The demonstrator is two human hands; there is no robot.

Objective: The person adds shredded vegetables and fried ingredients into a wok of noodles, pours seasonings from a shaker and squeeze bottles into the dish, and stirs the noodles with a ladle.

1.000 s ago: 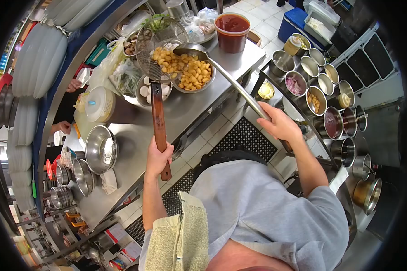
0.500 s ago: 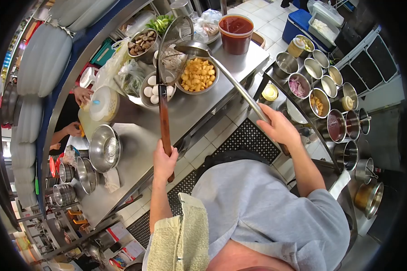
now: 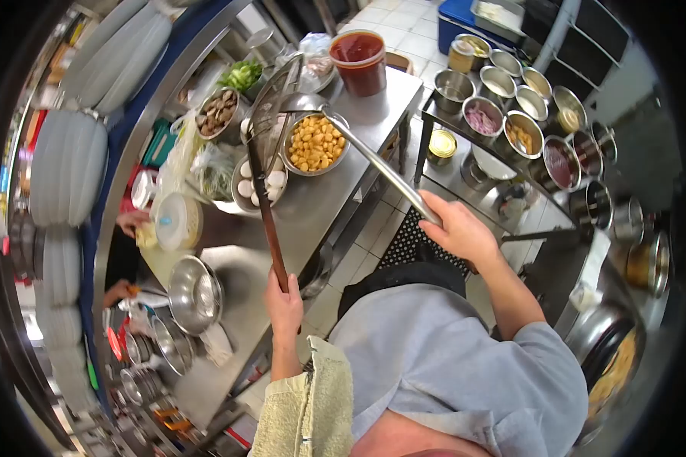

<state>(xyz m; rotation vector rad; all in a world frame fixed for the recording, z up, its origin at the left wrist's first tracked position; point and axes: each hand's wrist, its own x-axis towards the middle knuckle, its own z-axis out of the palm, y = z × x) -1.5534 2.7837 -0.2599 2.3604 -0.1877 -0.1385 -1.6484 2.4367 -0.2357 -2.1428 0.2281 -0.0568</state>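
My left hand [image 3: 286, 308] is wrapped round the wooden handle of a round wire strainer [image 3: 270, 228], raised above the steel counter. In my right hand [image 3: 463, 230] is the metal handle of a long ladle [image 3: 375, 158]. The ladle's bowl is close to the strainer's head; whether they touch I cannot tell. In view beneath them lie a steel bowl of golden-yellow cubes [image 3: 315, 142] and a bowl of white eggs [image 3: 245, 188], partly hidden by the strainer.
A tub of red sauce [image 3: 358, 65] stands at the counter's far end. Left are mushrooms [image 3: 217, 113], a lidded container [image 3: 179, 221] and a steel mixing bowl [image 3: 195, 293]. Another person's hand [image 3: 133, 222] works beyond. On the right, a rack holds steel pots [image 3: 454, 90]; a large pan [image 3: 613, 373] appears lower.
The view has turned and shifted, so the counter sits lower and a pan with food shows at lower right. Both hands still hold the strainer and ladle.
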